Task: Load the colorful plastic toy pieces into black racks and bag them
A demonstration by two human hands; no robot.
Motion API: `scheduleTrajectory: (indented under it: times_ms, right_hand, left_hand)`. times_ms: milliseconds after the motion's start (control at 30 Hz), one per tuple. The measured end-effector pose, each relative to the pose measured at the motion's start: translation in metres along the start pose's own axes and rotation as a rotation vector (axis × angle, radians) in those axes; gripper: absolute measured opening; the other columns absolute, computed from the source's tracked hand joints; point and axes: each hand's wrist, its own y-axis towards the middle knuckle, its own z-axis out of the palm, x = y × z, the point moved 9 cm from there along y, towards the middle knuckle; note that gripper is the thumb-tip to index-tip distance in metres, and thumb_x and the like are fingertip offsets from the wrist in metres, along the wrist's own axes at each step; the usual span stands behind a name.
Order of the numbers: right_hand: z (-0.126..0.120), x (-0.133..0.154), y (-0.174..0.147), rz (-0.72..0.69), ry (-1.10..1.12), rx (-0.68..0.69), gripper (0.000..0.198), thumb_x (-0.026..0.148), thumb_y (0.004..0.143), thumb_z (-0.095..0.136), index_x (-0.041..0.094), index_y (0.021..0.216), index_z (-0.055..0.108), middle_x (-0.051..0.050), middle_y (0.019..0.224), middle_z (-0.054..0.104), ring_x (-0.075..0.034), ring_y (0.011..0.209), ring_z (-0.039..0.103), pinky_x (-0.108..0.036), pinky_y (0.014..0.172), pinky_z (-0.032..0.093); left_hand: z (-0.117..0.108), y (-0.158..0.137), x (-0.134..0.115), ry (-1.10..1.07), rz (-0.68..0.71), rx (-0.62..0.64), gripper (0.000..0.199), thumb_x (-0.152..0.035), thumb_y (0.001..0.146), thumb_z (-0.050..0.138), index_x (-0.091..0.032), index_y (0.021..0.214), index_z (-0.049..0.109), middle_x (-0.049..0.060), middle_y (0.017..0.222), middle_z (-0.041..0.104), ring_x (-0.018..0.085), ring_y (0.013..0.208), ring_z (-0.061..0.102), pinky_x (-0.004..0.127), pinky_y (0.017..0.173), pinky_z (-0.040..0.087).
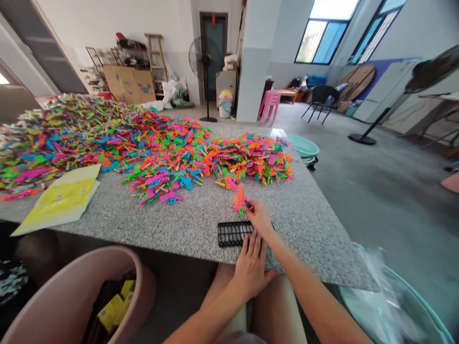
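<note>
We've got a grey speckled tabletop (pixel 193 222) and a black gridded tray (pixel 231 234). Small pieces (pixel 251 157) run neon pink, orange, green and blue (loud mix); far-left heap (pixel 68 117) looks to us duller yellow-green, though soft at that range. Sheet (pixel 64 193): yellow block, pale border. Tub (pixel 135 260): dusty pink; its packets (pixel 110 313): yellow. Basin (pixel 304 145): mint.

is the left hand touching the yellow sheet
No, the left hand rests on the black tray, well away from the yellow sheet.
</note>
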Motion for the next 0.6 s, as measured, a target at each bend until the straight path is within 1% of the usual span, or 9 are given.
scheduleTrajectory:
  times_ms: [67,100,133,200,233,300,400,500,600]
  right_hand:
    - [0.013,-0.002,-0.020,-0.010,0.278,0.033,0.020,0.031,0.084,0.057,0.015,0.093,0.066,-0.004,0.079,0.067,-0.018,0.071,0.062,-0.029,0.067,0.051]
    - [0.022,-0.001,-0.031,-0.015,0.358,0.063,0.021,0.033,0.082,0.059,0.017,0.093,0.066,-0.003,0.077,0.067,-0.018,0.070,0.062,-0.029,0.065,0.051]
    - [0.031,-0.001,-0.042,-0.014,0.388,0.085,0.020,0.034,0.080,0.061,0.019,0.091,0.067,-0.002,0.077,0.068,-0.019,0.071,0.063,-0.029,0.066,0.052]
    - [0.044,-0.002,-0.062,0.001,0.354,0.094,0.015,0.033,0.076,0.065,0.022,0.086,0.068,-0.002,0.079,0.070,-0.021,0.080,0.065,-0.031,0.072,0.052]
    - [0.048,-0.004,-0.071,0.020,0.325,0.077,0.013,0.033,0.076,0.065,0.024,0.085,0.068,-0.002,0.081,0.070,-0.022,0.085,0.065,-0.032,0.076,0.052]
    - [0.050,-0.010,-0.084,0.062,0.255,0.003,0.012,0.032,0.079,0.063,0.026,0.087,0.068,-0.003,0.086,0.071,-0.025,0.096,0.064,-0.035,0.083,0.052]
    - [0.047,-0.012,-0.100,0.064,0.124,-0.121,0.018,0.033,0.081,0.062,0.027,0.098,0.066,-0.004,0.094,0.071,-0.027,0.108,0.061,-0.038,0.090,0.051]
    - [0.052,-0.009,-0.114,0.012,0.077,-0.133,0.033,0.036,0.082,0.063,0.028,0.115,0.060,-0.005,0.102,0.069,-0.028,0.111,0.061,-0.040,0.086,0.054]
    - [0.051,-0.013,-0.125,0.041,0.027,-0.174,0.041,0.037,0.087,0.057,0.028,0.127,0.053,-0.011,0.118,0.063,-0.032,0.116,0.059,-0.043,0.084,0.055]
  left_hand:
    - [0.004,0.006,-0.003,-0.020,-0.002,0.029,0.083,-0.064,0.092,0.039,-0.003,0.148,0.035,0.022,0.152,0.038,0.036,0.143,0.031,0.051,0.117,0.026]
    - [0.006,0.008,-0.003,-0.025,-0.002,0.038,0.080,-0.061,0.093,0.040,-0.005,0.149,0.033,0.021,0.153,0.037,0.035,0.144,0.031,0.050,0.118,0.025]
    - [0.008,0.009,-0.003,-0.026,-0.004,0.042,0.077,-0.056,0.093,0.041,-0.006,0.151,0.031,0.019,0.154,0.036,0.033,0.144,0.031,0.049,0.118,0.024]
    - [0.009,0.010,-0.003,-0.019,-0.015,0.040,0.072,-0.045,0.095,0.041,-0.008,0.153,0.023,0.016,0.156,0.032,0.031,0.145,0.030,0.047,0.119,0.023]
    - [0.009,0.009,-0.003,-0.012,-0.024,0.032,0.071,-0.041,0.095,0.041,-0.008,0.154,0.020,0.016,0.157,0.030,0.030,0.145,0.029,0.046,0.119,0.023]
    - [0.006,0.007,-0.002,0.002,-0.043,0.011,0.072,-0.039,0.095,0.040,-0.010,0.155,0.015,0.014,0.158,0.027,0.029,0.146,0.026,0.044,0.119,0.022]
    - [0.000,0.003,-0.001,0.017,-0.071,-0.023,0.075,-0.044,0.094,0.041,-0.011,0.156,0.014,0.013,0.159,0.026,0.029,0.148,0.022,0.043,0.120,0.021]
    - [-0.003,-0.001,-0.001,0.024,-0.095,-0.051,0.076,-0.048,0.094,0.039,-0.012,0.156,0.015,0.011,0.160,0.025,0.028,0.149,0.017,0.044,0.120,0.019]
    - [-0.004,-0.005,0.001,0.028,-0.130,-0.079,0.077,-0.056,0.094,0.037,-0.015,0.156,0.017,0.009,0.161,0.024,0.029,0.150,0.012,0.047,0.121,0.015]
